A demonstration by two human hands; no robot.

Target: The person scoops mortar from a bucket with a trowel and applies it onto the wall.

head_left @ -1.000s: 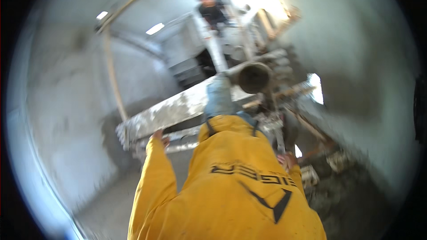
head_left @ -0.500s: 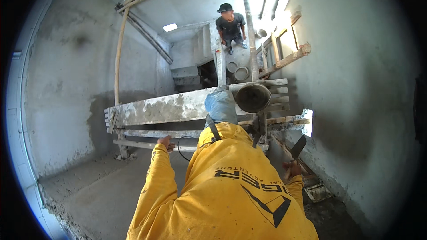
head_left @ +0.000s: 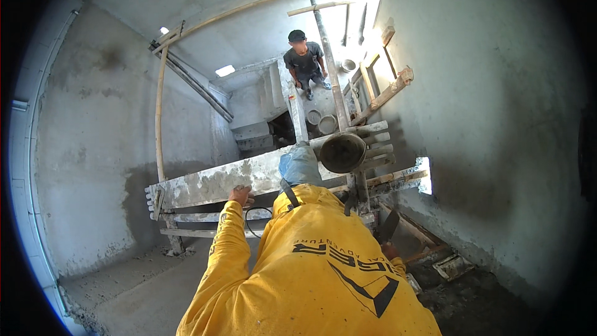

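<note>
Left hand, fingers partly curled, is at the near edge of a long, mortar-smeared plank; whether it grips that edge or merely hovers there, I cannot tell. Beyond that hand and to its right, a dark bucket stands on the plank. Nearer the body, the right hand closes around a flat-bladed tool, whose dark blade points away from the hand.

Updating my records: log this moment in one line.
left hand: near plank, contact unclear | right hand: holding trowel | bucket: toward plank's right end | co-worker: standing beyond plank
</note>
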